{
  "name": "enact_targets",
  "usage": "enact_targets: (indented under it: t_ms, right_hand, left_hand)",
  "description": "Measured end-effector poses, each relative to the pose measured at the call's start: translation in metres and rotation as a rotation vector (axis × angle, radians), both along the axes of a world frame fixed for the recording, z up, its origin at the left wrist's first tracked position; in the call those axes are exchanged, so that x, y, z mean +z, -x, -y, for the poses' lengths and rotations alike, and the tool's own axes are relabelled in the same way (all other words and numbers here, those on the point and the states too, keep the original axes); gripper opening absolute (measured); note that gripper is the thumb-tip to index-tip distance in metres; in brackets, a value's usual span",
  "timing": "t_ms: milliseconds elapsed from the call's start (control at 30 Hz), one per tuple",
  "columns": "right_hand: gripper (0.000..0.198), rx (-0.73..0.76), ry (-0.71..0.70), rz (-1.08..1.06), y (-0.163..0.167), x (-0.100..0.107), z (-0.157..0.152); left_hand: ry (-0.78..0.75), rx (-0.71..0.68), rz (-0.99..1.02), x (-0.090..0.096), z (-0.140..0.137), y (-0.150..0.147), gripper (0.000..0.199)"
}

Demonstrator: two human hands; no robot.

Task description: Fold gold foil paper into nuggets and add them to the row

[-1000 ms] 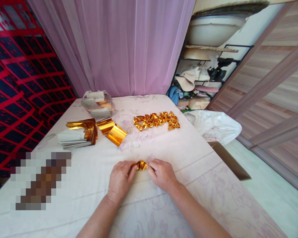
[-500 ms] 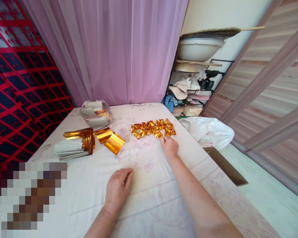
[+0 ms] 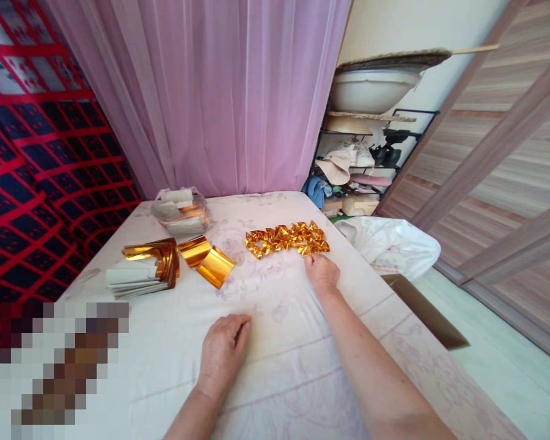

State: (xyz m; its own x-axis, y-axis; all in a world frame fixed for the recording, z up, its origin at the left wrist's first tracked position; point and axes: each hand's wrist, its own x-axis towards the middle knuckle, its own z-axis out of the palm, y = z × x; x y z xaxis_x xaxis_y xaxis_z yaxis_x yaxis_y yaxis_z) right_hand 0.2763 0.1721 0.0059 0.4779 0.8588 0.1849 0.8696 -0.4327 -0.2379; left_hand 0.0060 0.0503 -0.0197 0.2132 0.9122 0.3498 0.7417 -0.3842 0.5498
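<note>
My right hand (image 3: 323, 273) is curled into a loose fist on the table, just in front of a row of folded gold foil pieces (image 3: 284, 237). Its thumb side is right by the nearest piece; whether they touch is hard to tell. Closer to me, my left hand (image 3: 223, 347) rests on the cloth, fingers bent, thumb near the index finger, with nothing visible in it. Two flat gold foil sheets (image 3: 216, 267) overlap beyond it to the left. Beside them lies a bent stack of gold-and-white foil paper (image 3: 135, 273).
A clear plastic bag (image 3: 181, 211) of more paper sits at the far left on the flowered tablecloth (image 3: 266, 379). Past the right edge are a white plastic bag (image 3: 398, 244), a cardboard box (image 3: 421, 311) and a loaded shelf rack (image 3: 357, 146). A purple curtain (image 3: 211, 91) hangs behind.
The nearest folded foil piece has shifted right, closer to the others, and my right hand has moved slightly right with it. My left hand stays put. The whole view has shifted a little.
</note>
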Motion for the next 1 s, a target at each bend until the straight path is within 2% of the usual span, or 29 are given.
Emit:
enact_targets:
  t_ms: [167,300,467,567,633,700,800,1000]
  right_hand:
    - [0.039,0.038,-0.014,0.0,-0.001,-0.004,0.001]
    - [0.04,0.146,-0.052,-0.008,0.01,-0.003,0.007]
    - [0.033,0.446,-0.093,-0.054,0.055,-0.001,0.008]
    - [0.018,0.618,-0.124,-0.115,0.091,-0.003,0.003]
    - [0.031,0.675,-0.136,-0.155,0.112,-0.003,-0.001]
    - [0.037,0.687,-0.133,-0.185,0.13,-0.004,-0.007]
    - [0.036,0.675,-0.119,-0.213,0.147,-0.004,-0.016]
    - [0.016,0.646,-0.107,-0.231,0.16,-0.005,-0.022]
  left_hand:
    - [0.03,0.017,0.065,-0.002,0.0,0.0,0.025]
    - [0.073,0.102,0.288,-0.007,-0.004,0.002,0.025]
    - [0.098,0.202,0.604,-0.007,-0.008,0.003,0.026]
    - [0.101,0.228,0.713,-0.007,-0.009,0.004,0.027]
    - [0.1,0.236,0.736,-0.007,-0.009,0.004,0.028]
    - [0.098,0.237,0.747,-0.008,-0.01,0.003,0.03]
    - [0.097,0.234,0.767,-0.009,-0.01,0.003,0.031]
    - [0.107,0.225,0.791,-0.01,-0.01,0.003,0.031]
